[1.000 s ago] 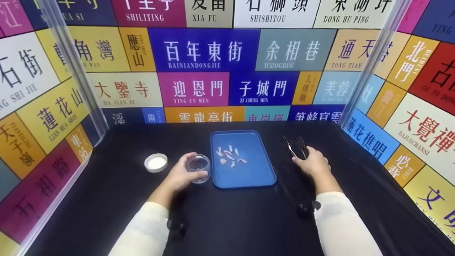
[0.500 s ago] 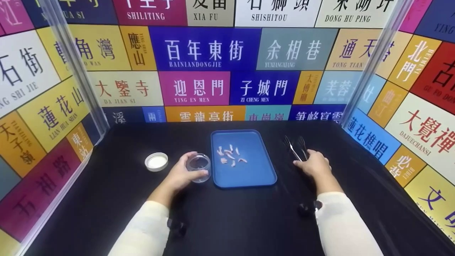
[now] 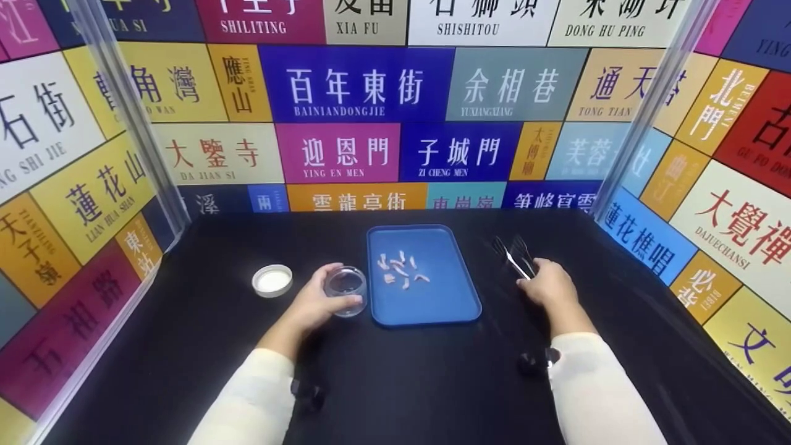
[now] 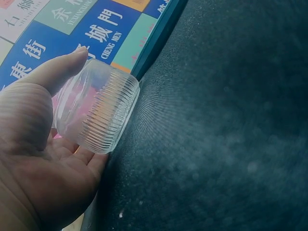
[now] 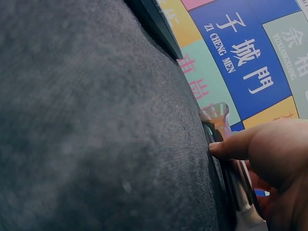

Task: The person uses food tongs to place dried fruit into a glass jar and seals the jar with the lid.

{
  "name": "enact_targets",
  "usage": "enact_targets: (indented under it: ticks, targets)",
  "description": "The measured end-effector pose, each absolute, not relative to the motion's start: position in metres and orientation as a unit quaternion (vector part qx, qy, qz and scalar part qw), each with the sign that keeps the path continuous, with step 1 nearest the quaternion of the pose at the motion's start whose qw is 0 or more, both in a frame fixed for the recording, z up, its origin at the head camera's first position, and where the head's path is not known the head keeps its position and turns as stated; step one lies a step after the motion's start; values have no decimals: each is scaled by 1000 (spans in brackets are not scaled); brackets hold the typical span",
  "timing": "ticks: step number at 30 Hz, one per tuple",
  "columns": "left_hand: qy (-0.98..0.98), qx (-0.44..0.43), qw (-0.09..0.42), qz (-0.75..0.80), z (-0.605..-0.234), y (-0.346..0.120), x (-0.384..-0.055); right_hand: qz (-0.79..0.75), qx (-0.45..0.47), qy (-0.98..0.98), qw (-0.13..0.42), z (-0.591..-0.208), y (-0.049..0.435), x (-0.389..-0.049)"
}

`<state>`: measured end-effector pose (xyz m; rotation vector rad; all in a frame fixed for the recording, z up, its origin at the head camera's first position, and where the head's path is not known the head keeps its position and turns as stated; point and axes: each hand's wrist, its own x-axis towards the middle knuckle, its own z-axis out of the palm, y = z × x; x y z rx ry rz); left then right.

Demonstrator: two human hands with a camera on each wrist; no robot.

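A: What's on your feed, biggest first?

B: I have a black table (image 3: 408,383) under both hands and a blue tray (image 3: 448,287) between them, long axis running away from the person, its edge nearer the left hand (image 3: 318,300).

A: And the tongs?

B: The tongs (image 5: 236,179) are at the right hand (image 3: 550,284), plainly the nearer one. I see thumb and fingers pinching the handle, barely parted. The tongs point forward from that hand, slanting a little left. They look shiny and metallic, slotted heads spread apart.

A: Left hand?

B: Curled round a clear jar (image 4: 103,110), parted only its width. The jar stands uncapped, ribbed at the side, just beside the tray; I can't tell if they touch. A white lid (image 3: 272,282) lies left of that hand.

A: Smallest?

B: Pale pinkish pieces (image 3: 398,265), scattered on the tray to the left hand's right. The relation that counts, I judge: they're well left of the tongs.
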<state>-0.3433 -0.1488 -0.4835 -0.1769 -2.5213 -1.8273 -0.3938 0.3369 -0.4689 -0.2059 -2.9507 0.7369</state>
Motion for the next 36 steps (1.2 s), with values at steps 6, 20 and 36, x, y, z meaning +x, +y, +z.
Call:
enact_targets:
  ticks: [6,20,36]
  targets:
    - [-807,-58,8,-587,-484,-149,-344,260,-65,-962,58,-464,333,-393]
    - [-807,-54,11,-588,-484,-150,-346,272,-15,-958,85,-446,311,-392]
    - [-811,-54,11,-582,-484,-149,-344,283,73,-955,56,-435,276,-387]
